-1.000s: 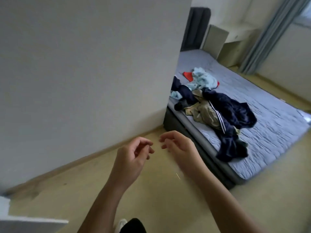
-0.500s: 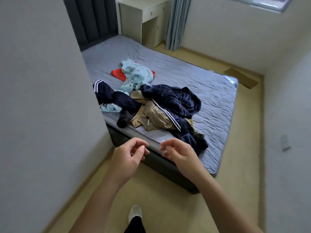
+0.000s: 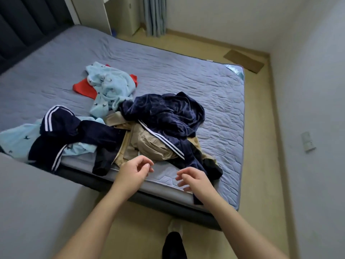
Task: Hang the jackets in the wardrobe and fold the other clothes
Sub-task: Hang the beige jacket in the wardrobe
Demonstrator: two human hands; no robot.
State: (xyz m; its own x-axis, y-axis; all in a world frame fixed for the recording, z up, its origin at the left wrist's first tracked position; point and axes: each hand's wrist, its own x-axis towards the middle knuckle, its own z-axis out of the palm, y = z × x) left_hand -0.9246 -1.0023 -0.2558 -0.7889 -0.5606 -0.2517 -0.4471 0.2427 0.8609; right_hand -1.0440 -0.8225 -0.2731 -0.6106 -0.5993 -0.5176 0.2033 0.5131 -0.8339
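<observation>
A heap of clothes lies on the grey quilted bed (image 3: 214, 94). A navy velvet jacket (image 3: 164, 113) with white stripes drapes over a beige jacket (image 3: 149, 144). Left of them lies another navy striped garment (image 3: 61, 128) on a light blue patterned piece (image 3: 15, 141). Farther back a second light blue garment (image 3: 108, 85) covers a red one (image 3: 84, 88). My left hand (image 3: 133, 171) and my right hand (image 3: 194, 179) hover empty over the bed's near edge, fingers loosely curled, just short of the beige jacket.
A grey wall corner (image 3: 33, 202) stands close at my left. A dark padded headboard (image 3: 22, 25) is at the far left, a pale desk (image 3: 119, 14) and a grey curtain (image 3: 155, 15) behind the bed. Yellowish floor (image 3: 261, 165) runs along the right side.
I have come round the wall corner and closer to the bed. The whole clothes heap is in sight, and both hands now reach over the mattress edge.
</observation>
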